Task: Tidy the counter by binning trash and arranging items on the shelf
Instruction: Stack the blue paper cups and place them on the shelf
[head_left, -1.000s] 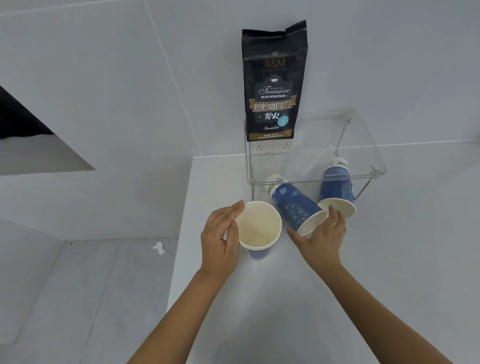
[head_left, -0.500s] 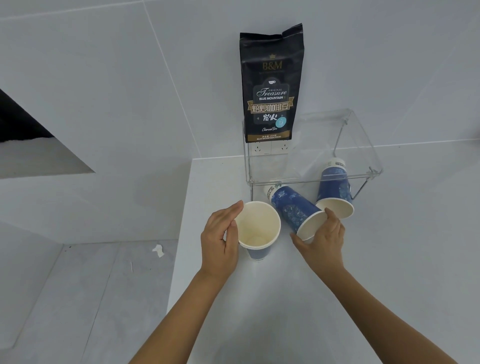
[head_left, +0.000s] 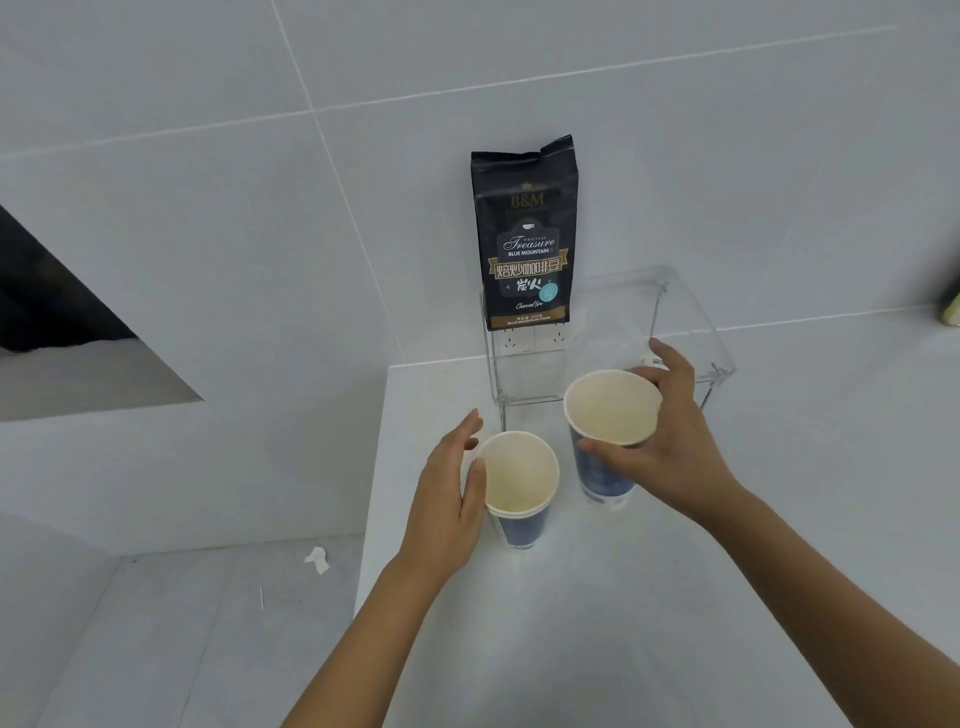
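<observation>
Two nested blue paper cups (head_left: 519, 486) stand upright on the white counter (head_left: 571, 623). My left hand (head_left: 449, 493) curves around their left side, thumb on the rim. My right hand (head_left: 675, 447) grips another blue paper cup (head_left: 605, 415) by its rim, upright and lifted just right of the stack. The white base of a third cup (head_left: 650, 359) peeks out behind my right fingers; the rest of it is hidden. A black coffee bag (head_left: 524, 234) stands on top of the clear acrylic shelf (head_left: 696, 332) against the wall.
Wall sockets (head_left: 530, 338) sit behind the shelf. The counter's left edge (head_left: 371, 493) drops to a grey floor with a white paper scrap (head_left: 317, 560). A dark object (head_left: 951, 304) shows at the far right edge.
My right hand took hold of the cup that lay on its side, turned it upright and lifted it. My left hand stayed at the standing cups.
</observation>
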